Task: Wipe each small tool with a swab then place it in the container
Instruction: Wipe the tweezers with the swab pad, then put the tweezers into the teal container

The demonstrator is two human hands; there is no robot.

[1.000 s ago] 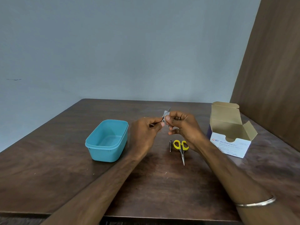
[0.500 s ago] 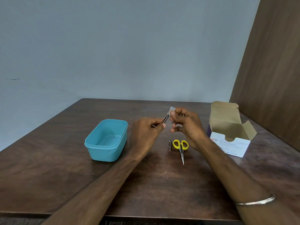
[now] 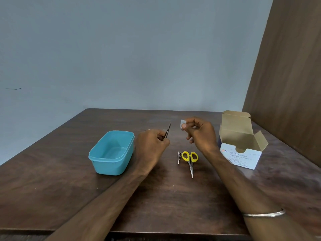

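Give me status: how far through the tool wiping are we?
Done: nothing stored; the blue container looks empty. In hand: left hand holds slim tweezers, right hand pinches a swab, the two apart. Left: put the tweezers in, then wipe and store the yellow scissors and small metal tool on the table.

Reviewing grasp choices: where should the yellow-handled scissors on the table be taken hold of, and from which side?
Probably at the yellow loops, coming from above: the scissors lie flat and closed, blades pointing toward the person, and a small metal tool lies close to their left.
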